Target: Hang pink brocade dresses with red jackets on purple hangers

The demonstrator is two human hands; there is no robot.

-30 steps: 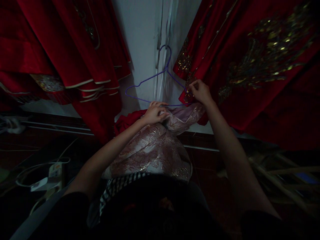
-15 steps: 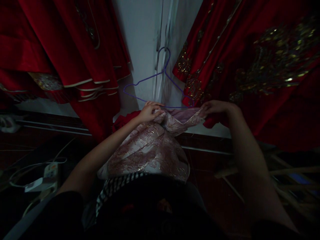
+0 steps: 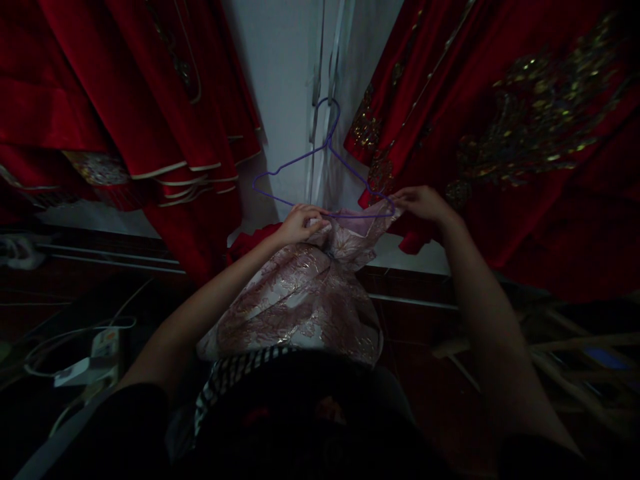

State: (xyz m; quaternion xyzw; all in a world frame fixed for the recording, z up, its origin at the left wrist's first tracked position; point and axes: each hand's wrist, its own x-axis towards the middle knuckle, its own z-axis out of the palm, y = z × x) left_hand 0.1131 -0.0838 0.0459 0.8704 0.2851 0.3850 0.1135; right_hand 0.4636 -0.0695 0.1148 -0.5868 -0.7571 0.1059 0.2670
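Together the left hand (image 3: 300,225) and right hand (image 3: 423,202) pinch the pink brocade garment (image 3: 305,300) at the purple wire hanger (image 3: 320,175) — fingers closed on cloth — between hanging red robes (image 3: 500,133).

Lying in deep shadow along the bottom edge: dark clothing, detail lost. Running off the top and side edges: red embroidered garments (image 3: 525,133) and red drapes (image 3: 100,100). Hiding the purple hanger (image 3: 320,167) bar's right end: pink brocade cloth (image 3: 300,300), right hand (image 3: 423,203). Fading into darkness at left: power strip (image 3: 103,347), cables unclear.
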